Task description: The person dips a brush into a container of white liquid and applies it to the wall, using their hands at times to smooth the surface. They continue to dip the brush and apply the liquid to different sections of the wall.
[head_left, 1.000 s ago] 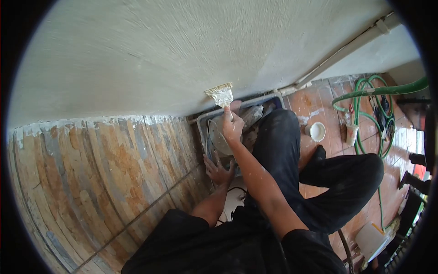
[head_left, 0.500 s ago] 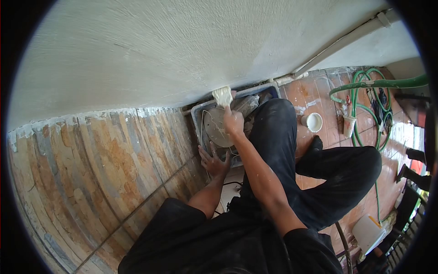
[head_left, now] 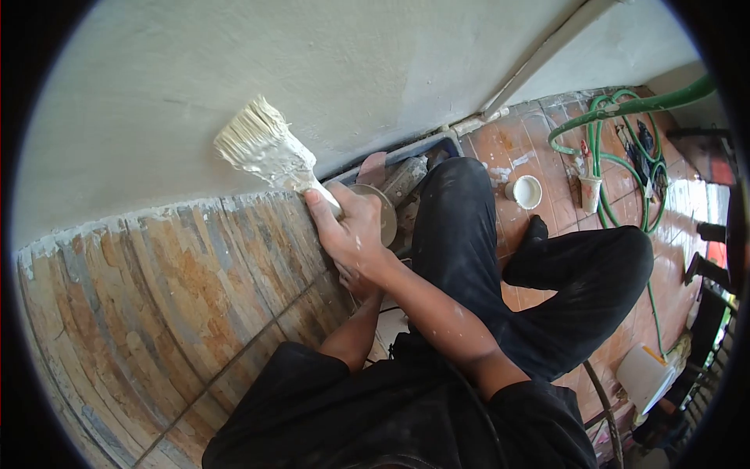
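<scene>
My right hand (head_left: 355, 230) is closed around the handle of a wide paintbrush (head_left: 273, 148), its bristles and ferrule coated in white paint. The bristles point up and left, by the painted wall (head_left: 156, 133). Behind my right wrist, only part of my left hand (head_left: 353, 283) shows; its fingers are mostly hidden. Beyond my hands, against the wall's foot, sits a grey-blue plastic tub (head_left: 451, 142). A round pale disc (head_left: 388, 219) and a grey cylindrical object (head_left: 406, 178) lie in it, partly covered by my hand and knee.
Stone-look tiles (head_left: 180, 281) line the lower wall at left. On the reddish tiled floor (head_left: 500, 144) stand a small white paint cup (head_left: 524, 192) and another cup (head_left: 590, 193). A coiled green hose (head_left: 600, 148) lies at right, and a white container (head_left: 644, 377) stands lower right.
My right hand has brought the paintbrush from over the tub up and left toward the wall. My left hand, earlier spread at the tub's edge, is now mostly hidden behind my right arm.
</scene>
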The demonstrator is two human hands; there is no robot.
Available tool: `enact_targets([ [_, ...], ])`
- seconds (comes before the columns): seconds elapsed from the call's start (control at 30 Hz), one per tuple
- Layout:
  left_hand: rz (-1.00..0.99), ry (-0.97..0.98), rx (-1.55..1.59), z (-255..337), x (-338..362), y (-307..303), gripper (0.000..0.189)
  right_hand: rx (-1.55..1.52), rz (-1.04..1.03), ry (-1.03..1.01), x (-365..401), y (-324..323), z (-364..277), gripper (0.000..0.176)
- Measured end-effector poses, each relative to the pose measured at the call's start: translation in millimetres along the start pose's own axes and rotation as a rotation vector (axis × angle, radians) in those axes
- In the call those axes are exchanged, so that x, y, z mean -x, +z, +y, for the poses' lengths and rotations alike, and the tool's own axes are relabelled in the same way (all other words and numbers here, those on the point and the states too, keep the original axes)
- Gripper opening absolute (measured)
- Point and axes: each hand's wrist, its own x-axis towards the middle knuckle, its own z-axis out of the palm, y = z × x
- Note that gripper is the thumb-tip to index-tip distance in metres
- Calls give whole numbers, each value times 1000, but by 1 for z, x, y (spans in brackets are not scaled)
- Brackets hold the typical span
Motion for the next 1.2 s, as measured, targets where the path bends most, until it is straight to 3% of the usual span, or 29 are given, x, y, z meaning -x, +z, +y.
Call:
enact_targets([
  [0.07,28,-5,-6,10,-3,-22,73,47,4,146,-16,8,32,44],
  [0.17,-43,-11,40,9,-5,-31,88,113,35,101,-27,21,78,41],
  [0.4,-22,-10,127,7,-1,-33,84,142,58,171,-15,26,128,42],
  [0.47,-24,-14,145,11,-3,-37,82,257,38,351,-8,20,145,44],
  [0.5,-18,-15,151,12,-4,-37,82,258,37,343,-6,17,154,44],
  [0.57,-13,-21,145,11,-2,-36,82,340,39,581,0,12,173,50],
  [0.7,-5,-4,169,12,-7,-40,81,442,38,731,-7,8,210,54],
  [0.83,-19,-7,176,12,-3,-46,80,246,77,731,-12,-10,135,52],
  [0.97,-33,-18,94,14,-1,-41,81,163,92,539,-17,-16,38,50],
  [1.07,17,-19,168,10,0,-33,82,77,127,276,-15,-18,4,52],
  [1.13,28,-15,133,12,-3,-38,83,36,78,300,-20,-19,-20,50],
  [1.2,48,-1,127,11,-2,-38,84,21,23,175,-22,-17,-35,49],
])
